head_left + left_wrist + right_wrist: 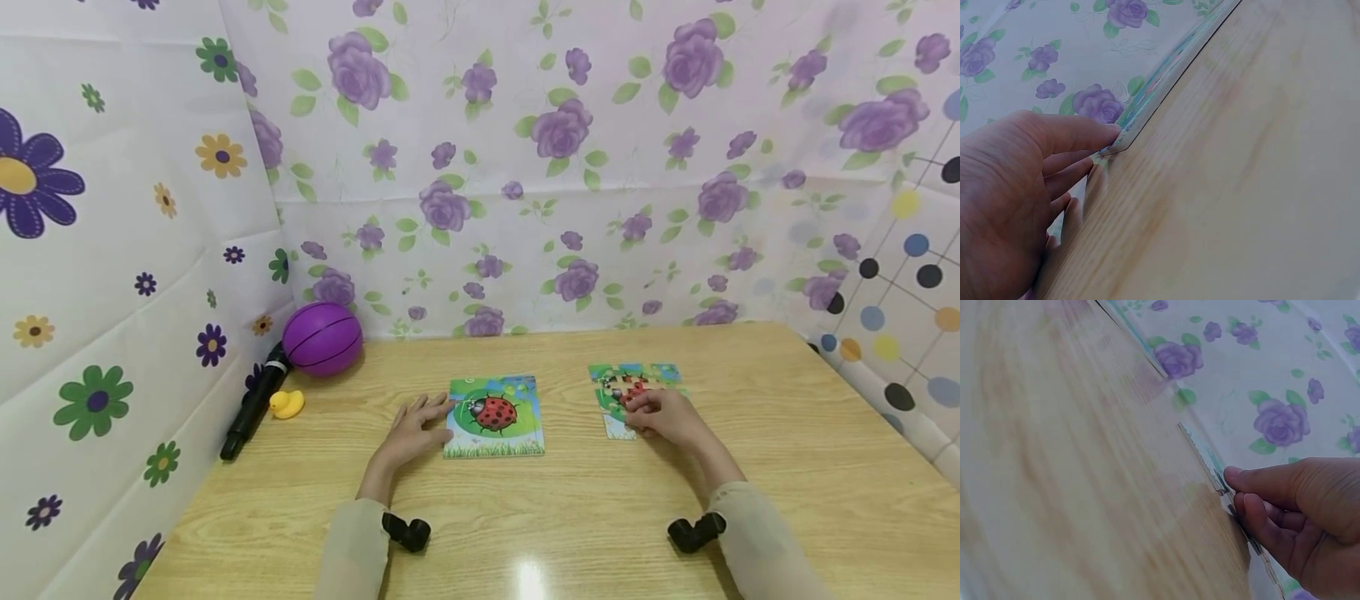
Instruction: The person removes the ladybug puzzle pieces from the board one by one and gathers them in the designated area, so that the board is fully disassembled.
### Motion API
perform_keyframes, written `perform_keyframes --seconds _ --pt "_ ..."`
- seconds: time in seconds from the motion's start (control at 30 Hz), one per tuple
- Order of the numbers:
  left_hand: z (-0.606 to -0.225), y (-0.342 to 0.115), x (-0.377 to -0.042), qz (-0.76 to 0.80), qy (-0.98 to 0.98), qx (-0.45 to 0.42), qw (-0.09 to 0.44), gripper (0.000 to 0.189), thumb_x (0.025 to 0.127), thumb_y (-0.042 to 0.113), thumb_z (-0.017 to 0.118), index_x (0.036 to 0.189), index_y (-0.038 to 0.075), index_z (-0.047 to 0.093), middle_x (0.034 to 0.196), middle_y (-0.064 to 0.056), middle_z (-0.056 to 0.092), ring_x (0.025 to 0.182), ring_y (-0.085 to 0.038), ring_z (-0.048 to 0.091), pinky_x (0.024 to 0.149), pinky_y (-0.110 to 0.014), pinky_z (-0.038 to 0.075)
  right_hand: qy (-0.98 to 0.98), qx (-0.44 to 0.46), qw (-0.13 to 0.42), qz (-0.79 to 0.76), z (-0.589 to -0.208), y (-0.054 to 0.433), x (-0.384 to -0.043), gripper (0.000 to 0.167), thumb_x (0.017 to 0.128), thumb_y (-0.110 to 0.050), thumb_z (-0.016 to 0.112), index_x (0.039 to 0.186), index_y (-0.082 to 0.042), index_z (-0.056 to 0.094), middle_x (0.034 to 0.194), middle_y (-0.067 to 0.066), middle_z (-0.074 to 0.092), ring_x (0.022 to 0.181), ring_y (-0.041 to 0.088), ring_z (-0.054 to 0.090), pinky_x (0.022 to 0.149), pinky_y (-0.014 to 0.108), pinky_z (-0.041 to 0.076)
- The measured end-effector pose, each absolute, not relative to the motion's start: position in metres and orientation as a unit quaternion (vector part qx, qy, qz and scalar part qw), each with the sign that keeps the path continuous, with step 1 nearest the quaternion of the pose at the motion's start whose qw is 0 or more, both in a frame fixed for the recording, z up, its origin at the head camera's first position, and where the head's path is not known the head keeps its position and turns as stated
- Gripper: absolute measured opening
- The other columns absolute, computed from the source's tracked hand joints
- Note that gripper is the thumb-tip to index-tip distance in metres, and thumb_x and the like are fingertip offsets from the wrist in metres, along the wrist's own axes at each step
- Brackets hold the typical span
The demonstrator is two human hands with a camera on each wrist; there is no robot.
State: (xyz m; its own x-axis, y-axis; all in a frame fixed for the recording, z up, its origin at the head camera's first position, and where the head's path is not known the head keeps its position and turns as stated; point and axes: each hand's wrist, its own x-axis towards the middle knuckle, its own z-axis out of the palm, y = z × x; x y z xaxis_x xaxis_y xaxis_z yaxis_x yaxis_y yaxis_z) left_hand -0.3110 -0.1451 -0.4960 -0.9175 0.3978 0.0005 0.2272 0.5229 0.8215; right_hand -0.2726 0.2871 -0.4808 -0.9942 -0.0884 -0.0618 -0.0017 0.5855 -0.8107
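Observation:
A square ladybug picture puzzle (pixel 493 415) lies flat on the table, its picture whole. At its left edge is my left hand (pixel 412 431), fingers extended, touching the board; the left wrist view has the thumb (pixel 1082 134) right at the board's corner. Farther right is a second ladybug puzzle (pixel 621 427), laid out in pieces with gaps between some of them. My right hand (pixel 667 417) is over its right part, thumb and forefinger pinching a puzzle piece (pixel 1221 481) at the edge. The hand hides much of that puzzle's lower right.
Along the left wall lie a purple ball (pixel 322 339), a black stick-like object (pixel 255 404) and a small yellow rubber duck (pixel 287 405). Flower-patterned cloth (pixel 465 267) hangs behind the wooden table (pixel 480 517), and dotted cloth (pixel 900 333) borders its right side.

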Motion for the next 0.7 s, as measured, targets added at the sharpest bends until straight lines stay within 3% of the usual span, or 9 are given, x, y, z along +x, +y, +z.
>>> perform_keyframes --seconds 0.37,0.7 --pt "-0.4917 -0.1458 -0.3087 0.462 0.862 0.184 0.095 0.054 0.092 0.016 0.065 0.143 0.010 0.050 0.161 -0.011 0.029 0.153 -0.037 0.003 0.123 -0.056 -0.013 0.899 -0.035 0.049 -0.433 -0.4818 0.2865 -0.2712 0.019 0.091 -0.013 0.068 0.102 0.001 0.071 0.090 0.010 0.071 0.073 0.013 0.064 0.062 0.023 0.057" --pt "-0.4937 -0.1463 -0.3090 0.457 0.866 0.181 0.094 0.053 0.092 0.015 0.064 0.143 0.009 0.050 0.160 -0.012 0.029 0.153 -0.037 0.003 0.123 -0.055 -0.014 0.885 -0.037 0.044 -0.462 -0.4824 0.2838 -0.2775 0.022 0.093 -0.016 0.066 0.106 0.002 0.069 0.091 0.010 0.071 0.073 0.013 0.065 0.064 0.023 0.057"
